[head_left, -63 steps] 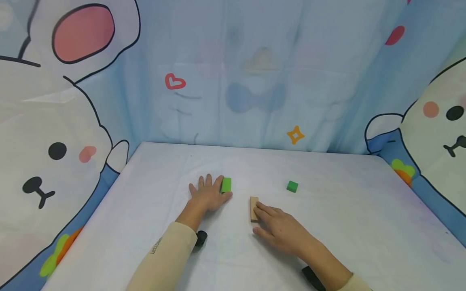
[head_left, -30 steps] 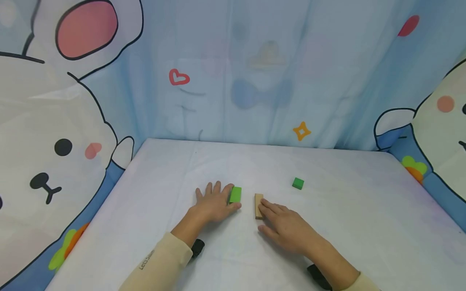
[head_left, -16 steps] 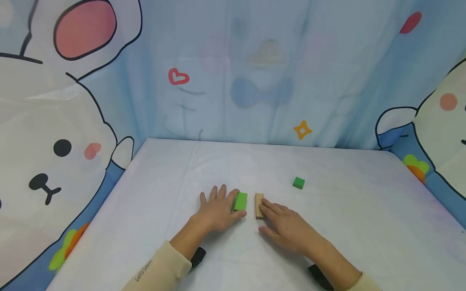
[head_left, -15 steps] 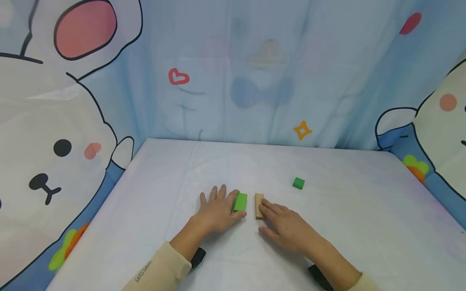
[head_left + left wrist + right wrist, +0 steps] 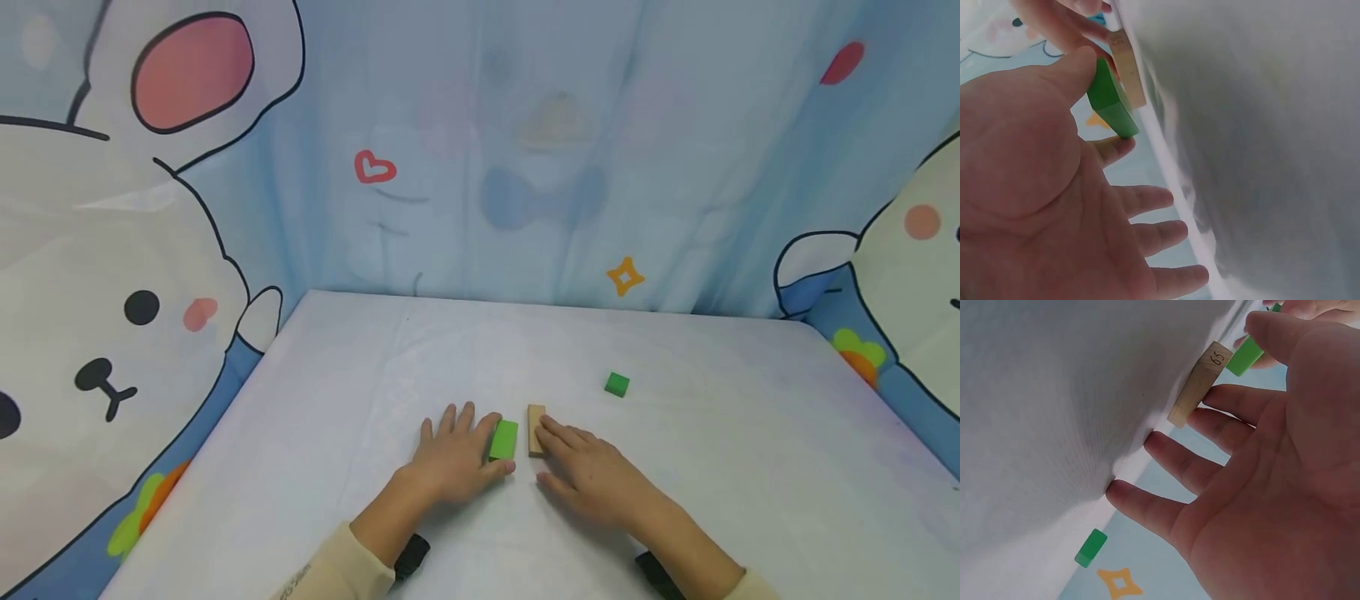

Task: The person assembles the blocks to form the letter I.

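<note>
My left hand [image 5: 453, 462] pinches a bright green rectangular block [image 5: 503, 440] by its ends, between thumb and index finger. In the left wrist view the green block [image 5: 1110, 100] is tilted, and the other fingers spread out straight. Just to its right lies a slim wooden block [image 5: 535, 429] on the white table. My right hand [image 5: 592, 479] has straight fingers, with the index and middle fingertips against the wooden block's right side; the thumb stays apart from it. The right wrist view shows "65" written on the end of the wooden block [image 5: 1200, 381].
A small darker green block [image 5: 617, 384] lies farther back to the right, beyond the right hand. The white table [image 5: 420, 342] ends at a printed blue curtain [image 5: 465, 150]. Black wrist-worn gear [image 5: 412, 557] shows under the left forearm.
My left hand has brought the bright green block to the right and nearer to me, narrowing the gap to the wooden block. My right hand stays at the wooden block. The head view shifts slightly.
</note>
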The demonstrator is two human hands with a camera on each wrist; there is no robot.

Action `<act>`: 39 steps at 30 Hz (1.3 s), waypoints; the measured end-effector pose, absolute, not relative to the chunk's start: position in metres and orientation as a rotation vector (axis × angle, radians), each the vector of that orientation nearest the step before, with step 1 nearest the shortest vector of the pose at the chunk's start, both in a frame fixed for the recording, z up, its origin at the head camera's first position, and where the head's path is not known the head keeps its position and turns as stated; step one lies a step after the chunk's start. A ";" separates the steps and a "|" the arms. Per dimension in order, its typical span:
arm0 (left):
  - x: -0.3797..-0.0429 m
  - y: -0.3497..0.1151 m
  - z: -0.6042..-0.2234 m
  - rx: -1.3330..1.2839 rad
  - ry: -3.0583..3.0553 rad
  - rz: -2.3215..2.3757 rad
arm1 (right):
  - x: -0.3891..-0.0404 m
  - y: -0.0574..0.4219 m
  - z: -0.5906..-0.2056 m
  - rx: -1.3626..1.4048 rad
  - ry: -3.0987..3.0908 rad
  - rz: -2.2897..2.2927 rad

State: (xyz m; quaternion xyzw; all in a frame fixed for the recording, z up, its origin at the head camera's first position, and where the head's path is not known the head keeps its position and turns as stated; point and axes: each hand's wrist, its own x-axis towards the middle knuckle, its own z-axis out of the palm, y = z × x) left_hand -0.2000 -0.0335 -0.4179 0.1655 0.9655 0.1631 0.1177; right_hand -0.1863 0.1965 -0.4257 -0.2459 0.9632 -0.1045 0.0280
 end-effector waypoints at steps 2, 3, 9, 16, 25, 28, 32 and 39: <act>-0.197 -0.033 -0.419 0.491 2.819 0.477 | -0.186 0.196 -0.427 -0.756 2.973 -0.321; -0.196 -0.032 -0.419 0.492 2.817 0.473 | -0.186 0.196 -0.427 -0.761 2.974 -0.319; -0.188 -0.028 -0.420 0.516 2.828 0.426 | -0.186 0.196 -0.427 -0.776 2.980 -0.290; -0.182 -0.025 -0.420 0.523 2.815 0.417 | -0.186 0.196 -0.426 -0.782 2.983 -0.278; -0.175 -0.023 -0.419 0.532 2.817 0.401 | -0.186 0.198 -0.428 -0.797 2.982 -0.275; -0.173 -0.023 -0.420 0.530 2.809 0.396 | -0.186 0.198 -0.428 -0.802 2.978 -0.287; -0.169 -0.022 -0.419 0.544 2.797 0.382 | -0.186 0.199 -0.428 -0.804 2.976 -0.288; -0.166 -0.018 -0.420 0.574 2.800 0.339 | -0.186 0.199 -0.429 -0.804 2.986 -0.289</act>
